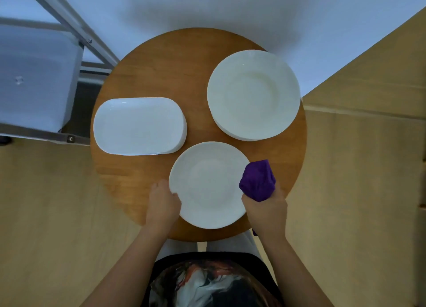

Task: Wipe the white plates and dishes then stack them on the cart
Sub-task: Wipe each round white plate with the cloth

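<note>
Two round white plates are counted on the one round wooden table: a larger round plate at the far right, which may be the top of a stack, though the number beneath cannot be told, and a smaller round plate at the near edge. One oblong white dish is counted at the left. One purple cloth is seen. Two hands are counted, the left hand and the right hand. One metal cart is seen at the far left.
</note>
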A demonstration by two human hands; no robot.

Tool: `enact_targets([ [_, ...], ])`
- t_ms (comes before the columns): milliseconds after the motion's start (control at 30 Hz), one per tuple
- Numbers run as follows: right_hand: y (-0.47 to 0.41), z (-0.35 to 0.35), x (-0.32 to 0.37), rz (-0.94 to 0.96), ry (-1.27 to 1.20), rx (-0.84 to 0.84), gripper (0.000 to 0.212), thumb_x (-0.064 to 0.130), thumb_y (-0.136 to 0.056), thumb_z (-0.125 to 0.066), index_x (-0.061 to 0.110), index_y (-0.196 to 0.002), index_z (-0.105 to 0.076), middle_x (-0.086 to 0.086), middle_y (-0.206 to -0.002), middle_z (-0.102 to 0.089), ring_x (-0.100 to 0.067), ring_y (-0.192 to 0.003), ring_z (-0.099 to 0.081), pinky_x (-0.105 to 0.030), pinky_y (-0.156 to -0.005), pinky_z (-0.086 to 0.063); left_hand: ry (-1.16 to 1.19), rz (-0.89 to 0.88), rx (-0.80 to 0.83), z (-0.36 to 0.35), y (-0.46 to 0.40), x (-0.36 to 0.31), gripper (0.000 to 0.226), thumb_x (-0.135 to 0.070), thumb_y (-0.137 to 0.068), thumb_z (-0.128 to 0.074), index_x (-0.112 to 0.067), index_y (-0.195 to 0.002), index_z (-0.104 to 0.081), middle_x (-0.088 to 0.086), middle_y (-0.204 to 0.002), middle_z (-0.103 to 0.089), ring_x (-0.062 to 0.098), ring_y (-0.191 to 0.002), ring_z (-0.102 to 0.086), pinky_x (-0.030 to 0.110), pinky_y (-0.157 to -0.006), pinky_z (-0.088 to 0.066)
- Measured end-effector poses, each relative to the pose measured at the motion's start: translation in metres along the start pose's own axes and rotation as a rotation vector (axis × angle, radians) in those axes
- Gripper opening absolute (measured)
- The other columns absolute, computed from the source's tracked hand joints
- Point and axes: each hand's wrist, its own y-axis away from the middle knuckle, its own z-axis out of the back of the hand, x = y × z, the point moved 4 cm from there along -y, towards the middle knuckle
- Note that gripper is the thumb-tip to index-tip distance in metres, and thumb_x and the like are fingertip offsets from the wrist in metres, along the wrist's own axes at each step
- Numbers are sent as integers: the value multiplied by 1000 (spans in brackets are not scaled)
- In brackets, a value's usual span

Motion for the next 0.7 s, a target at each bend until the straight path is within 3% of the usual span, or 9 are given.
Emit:
enact_targets([
  [167,-7,0,27,118,-108,74,48,4,-67,-79,37,-89,-52,13,-77,-60,7,-72,-58,-4,-53,-43,-195,63,54,3,3,-9,18,-12,-94,-48,-7,-110,-54,8,-109,-55,18,-87,-53,29,-72,-47],
  [300,-22,2,44,107,-138,202,46,7,-69,-80,30,-99,-56,12,-84,-62,3,-75,-61,-5,-55,-45,-356,7,-35,18,6,-45,26,-28,-94,-49,-11,-115,-52,2,-101,-49,16,-88,-51,26,-72,-46],
  [400,-34,7,57,119,-143,171,50,10,-69,-81,25,-106,-51,13,-85,-58,-8,-77,-60,-4,-53,-46,-154,-175,-82,27,5,-95,34,-34,-98,-43,-13,-122,-55,3,-108,-61,18,-95,-59,26,-75,-45],
  [500,-49,15,69,150,-174,117,46,10,-69,-81,31,-97,-50,15,-82,-56,-5,-74,-59,-3,-52,-44,146,-189,51,25,-10,-144,35,-39,-99,-37,-13,-87,-58,2,-81,-61,21,-81,-60,34,-74,-50],
  [567,-58,21,76,168,-188,82,45,9,-70,-80,36,-87,-48,17,-79,-55,2,-72,-60,-3,-52,-44,145,-153,81,23,-26,-169,45,-52,-95,-38,-14,-73,-51,2,-69,-57,18,-67,-59,30,-62,-48],
  [633,-68,27,83,182,-193,50,47,8,-71,-80,38,-84,-46,17,-77,-54,11,-72,-59,-4,-50,-43,107,-94,106,21,-40,-182,49,-60,-90,-43,-14,-79,-55,0,-69,-59,13,-59,-58,22,-50,-41],
  [700,-78,33,86,190,-210,17,46,7,-70,-80,37,-83,-47,16,-74,-55,13,-68,-58,-5,-47,-43,157,-40,161,19,-51,-184,40,-52,-89,-52,-13,-97,-58,-1,-78,-62,13,-62,-58,22,-53,-46],
])
